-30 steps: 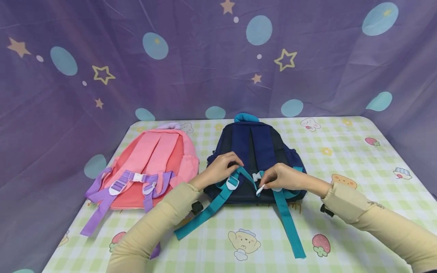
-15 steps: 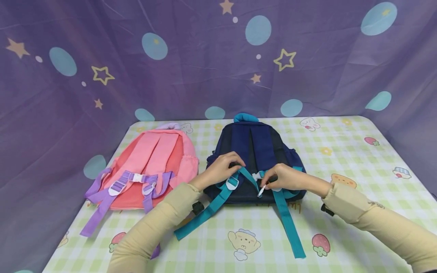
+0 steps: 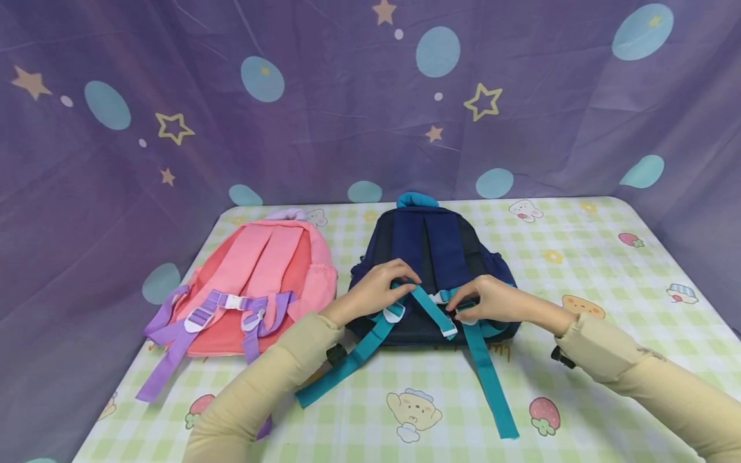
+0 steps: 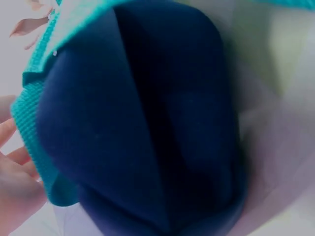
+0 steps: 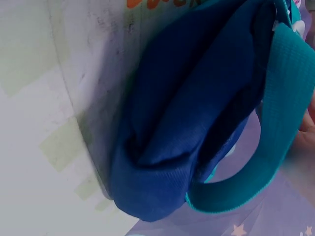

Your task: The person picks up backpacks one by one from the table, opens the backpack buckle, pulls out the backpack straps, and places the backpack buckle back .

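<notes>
A navy backpack (image 3: 413, 247) lies on its front with its shoulder straps up. My left hand (image 3: 376, 289) pinches a teal strap (image 3: 431, 308) whose lower end carries a white buckle piece (image 3: 449, 331). My right hand (image 3: 492, 301), fingers bent, is at the other teal strap beside a white clip (image 3: 441, 297); what its fingertips hold is partly hidden. In the left wrist view, navy fabric (image 4: 138, 113) fills the middle and part of my left hand (image 4: 19, 182) shows at the edge. In the right wrist view, a teal strap (image 5: 285, 98) loops beside my right hand (image 5: 302, 152).
A pink backpack (image 3: 263, 257) with purple straps and a fastened white buckle (image 3: 234, 301) lies at the left, partly behind my left forearm. Two long teal strap ends (image 3: 492, 386) hang over the checked tablecloth (image 3: 608, 270). A purple curtain (image 3: 347, 96) stands behind the table.
My right hand has let go of the white buckle piece and moved slightly right to the other strap. My left hand has shifted a little right, and its strap lies flatter.
</notes>
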### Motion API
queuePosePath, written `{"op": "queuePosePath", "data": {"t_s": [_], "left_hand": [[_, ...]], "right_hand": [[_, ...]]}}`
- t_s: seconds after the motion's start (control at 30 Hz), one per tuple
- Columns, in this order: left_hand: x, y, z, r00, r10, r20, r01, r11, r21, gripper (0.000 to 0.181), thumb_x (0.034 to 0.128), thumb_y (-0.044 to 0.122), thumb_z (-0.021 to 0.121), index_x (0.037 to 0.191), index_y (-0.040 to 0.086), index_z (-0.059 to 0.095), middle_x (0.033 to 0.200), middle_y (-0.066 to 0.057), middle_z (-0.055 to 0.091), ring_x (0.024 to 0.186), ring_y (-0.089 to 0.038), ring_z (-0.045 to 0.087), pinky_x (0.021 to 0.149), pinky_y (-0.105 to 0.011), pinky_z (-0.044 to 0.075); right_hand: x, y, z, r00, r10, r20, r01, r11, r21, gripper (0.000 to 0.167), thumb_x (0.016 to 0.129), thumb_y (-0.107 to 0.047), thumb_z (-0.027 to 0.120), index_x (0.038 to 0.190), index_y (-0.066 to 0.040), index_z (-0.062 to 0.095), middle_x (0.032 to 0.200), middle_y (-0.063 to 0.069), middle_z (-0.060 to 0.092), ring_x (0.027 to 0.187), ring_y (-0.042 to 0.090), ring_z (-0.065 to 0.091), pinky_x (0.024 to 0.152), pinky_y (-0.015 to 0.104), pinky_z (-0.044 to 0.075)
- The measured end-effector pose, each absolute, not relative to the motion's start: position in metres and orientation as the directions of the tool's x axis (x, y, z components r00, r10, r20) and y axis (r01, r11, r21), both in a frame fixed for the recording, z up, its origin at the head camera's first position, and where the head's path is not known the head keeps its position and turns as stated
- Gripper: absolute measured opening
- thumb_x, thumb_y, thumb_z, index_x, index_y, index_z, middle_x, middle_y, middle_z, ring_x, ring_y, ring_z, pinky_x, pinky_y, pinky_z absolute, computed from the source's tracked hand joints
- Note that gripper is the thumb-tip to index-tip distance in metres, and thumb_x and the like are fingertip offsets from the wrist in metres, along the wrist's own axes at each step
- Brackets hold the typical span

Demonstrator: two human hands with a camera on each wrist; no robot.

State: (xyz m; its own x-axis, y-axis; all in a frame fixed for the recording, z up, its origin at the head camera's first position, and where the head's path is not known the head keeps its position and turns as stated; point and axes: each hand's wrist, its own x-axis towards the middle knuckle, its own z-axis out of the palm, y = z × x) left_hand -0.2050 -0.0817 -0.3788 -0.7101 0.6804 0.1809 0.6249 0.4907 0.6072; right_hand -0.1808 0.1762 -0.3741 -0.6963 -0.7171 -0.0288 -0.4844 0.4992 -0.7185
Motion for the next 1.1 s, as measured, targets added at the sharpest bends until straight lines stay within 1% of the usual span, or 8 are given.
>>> {"op": "queuePosePath", "data": {"t_s": [0.07,0.13,0.2,0.27,0.5,0.67,0.87,1.1], "left_hand": [[-0.202,-0.082,-0.376,-0.703,0.683,0.197,0.64,0.487,0.594,0.016,0.0937,0.013,0.059,0.106,0.007,0.067,0.108,-0.006,0.061,0.099,-0.02,0.059,0.086,-0.032,0.05],[-0.199,-0.084,-0.373,-0.696,0.685,0.214,0.658,0.491,0.57,0.016,0.0934,0.014,0.06,0.106,0.008,0.068,0.107,-0.005,0.061,0.1,-0.02,0.058,0.089,-0.034,0.048],[-0.196,-0.086,-0.372,-0.683,0.691,0.236,0.685,0.493,0.537,0.016,0.0928,0.014,0.06,0.106,0.008,0.067,0.108,-0.006,0.061,0.102,-0.021,0.057,0.092,-0.037,0.046],[-0.192,-0.089,-0.37,-0.672,0.695,0.255,0.707,0.502,0.498,0.016,0.0921,0.015,0.061,0.106,0.009,0.067,0.108,-0.006,0.061,0.104,-0.021,0.057,0.095,-0.04,0.043],[-0.183,-0.1,-0.368,-0.648,0.691,0.32,0.75,0.508,0.423,0.02,0.088,0.016,0.067,0.106,0.006,0.066,0.113,-0.009,0.059,0.107,-0.024,0.054,0.092,-0.045,0.043],[-0.175,-0.109,-0.365,-0.676,0.674,0.298,0.727,0.547,0.415,0.029,0.0871,0.02,0.068,0.112,0.006,0.065,0.122,-0.013,0.056,0.114,-0.027,0.05,0.096,-0.048,0.04],[-0.165,-0.121,-0.365,-0.706,0.67,0.23,0.696,0.595,0.403,0.046,0.0844,0.027,0.071,0.124,0.007,0.058,0.135,-0.016,0.046,0.125,-0.035,0.041,0.103,-0.056,0.033],[-0.158,-0.135,-0.369,-0.712,0.68,0.176,0.686,0.619,0.382,0.063,0.0812,0.034,0.074,0.135,0.01,0.05,0.146,-0.022,0.032,0.133,-0.041,0.033,0.104,-0.061,0.03]], "right_hand": [[-0.18,0.179,-0.373,-0.709,-0.706,-0.012,-0.488,0.502,-0.714,0.016,0.085,-0.008,0.067,0.1,-0.004,0.072,0.102,0.011,0.07,0.072,0.006,0.06,0.054,0.022,0.041],[-0.179,0.183,-0.372,-0.711,-0.703,0.022,-0.51,0.494,-0.704,0.016,0.086,-0.011,0.067,0.1,-0.005,0.072,0.102,0.01,0.07,0.081,0.01,0.063,0.059,0.023,0.045],[-0.178,0.186,-0.372,-0.711,-0.701,0.052,-0.526,0.483,-0.7,0.017,0.087,-0.012,0.067,0.101,-0.004,0.071,0.102,0.009,0.07,0.085,0.016,0.065,0.063,0.026,0.049],[-0.177,0.189,-0.371,-0.715,-0.695,0.075,-0.539,0.48,-0.693,0.019,0.088,-0.013,0.066,0.103,-0.004,0.07,0.102,0.009,0.07,0.088,0.018,0.065,0.068,0.028,0.052],[-0.168,0.2,-0.37,-0.756,-0.646,0.105,-0.527,0.506,-0.683,0.025,0.089,-0.017,0.065,0.111,-0.005,0.067,0.11,0.007,0.067,0.101,0.025,0.062,0.081,0.041,0.053],[-0.161,0.204,-0.37,-0.777,-0.613,0.148,-0.551,0.546,-0.631,0.029,0.088,-0.017,0.067,0.114,-0.006,0.066,0.115,0.006,0.065,0.106,0.027,0.06,0.085,0.045,0.051],[-0.153,0.207,-0.371,-0.79,-0.596,0.143,-0.555,0.596,-0.58,0.042,0.086,-0.025,0.069,0.122,-0.005,0.061,0.125,0.013,0.058,0.115,0.035,0.053,0.089,0.052,0.047],[-0.145,0.209,-0.374,-0.801,-0.583,0.134,-0.559,0.65,-0.514,0.058,0.082,-0.032,0.073,0.13,-0.006,0.055,0.134,0.022,0.048,0.123,0.045,0.042,0.094,0.062,0.039]]}}
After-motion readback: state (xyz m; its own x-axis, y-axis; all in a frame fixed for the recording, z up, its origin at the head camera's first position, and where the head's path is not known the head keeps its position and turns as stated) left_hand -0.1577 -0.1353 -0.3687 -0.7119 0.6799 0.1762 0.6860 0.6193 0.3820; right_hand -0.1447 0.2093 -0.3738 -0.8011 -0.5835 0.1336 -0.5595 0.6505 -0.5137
